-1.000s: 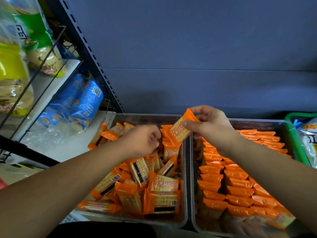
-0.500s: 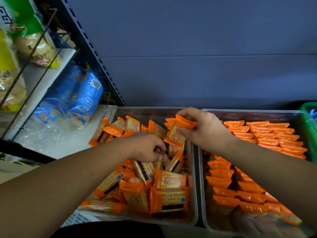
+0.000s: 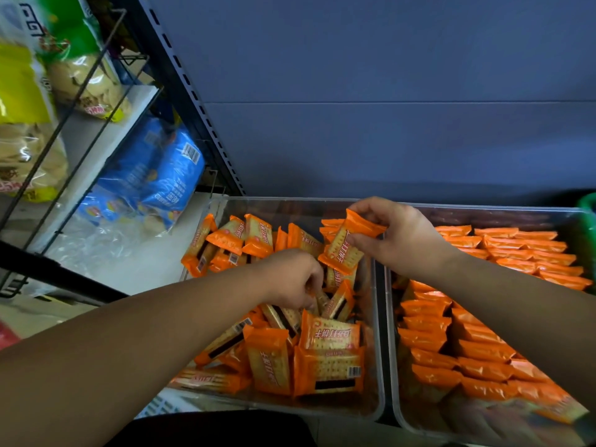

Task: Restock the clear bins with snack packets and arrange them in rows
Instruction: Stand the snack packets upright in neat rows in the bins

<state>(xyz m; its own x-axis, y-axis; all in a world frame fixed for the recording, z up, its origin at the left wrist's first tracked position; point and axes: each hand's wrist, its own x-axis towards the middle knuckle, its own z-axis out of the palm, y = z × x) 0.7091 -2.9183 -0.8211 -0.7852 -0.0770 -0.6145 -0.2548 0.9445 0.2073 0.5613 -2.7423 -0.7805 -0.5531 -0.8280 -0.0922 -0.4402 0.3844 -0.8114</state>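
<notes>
Pinched between thumb and fingers of the right hand (image 3: 400, 240), one orange packet (image 3: 345, 251) hangs over the far right corner of the left bin (image 3: 274, 206), whose other packets lie in a loose jumble (image 3: 309, 350). The right bin (image 3: 500, 217) beside it already holds neat overlapping rows. The left hand (image 3: 290, 279) curls its fingers down into the jumble, grip hidden, so this looks like row-building, and next the held packet needs setting on edge against the short stack (image 3: 332, 224) near the far wall.

Right hand (image 3: 403, 240) pinches an orange packet (image 3: 342, 253) over the left bin (image 3: 290, 205); left hand (image 3: 290, 279) curls among loose packets (image 3: 329, 335).
</notes>
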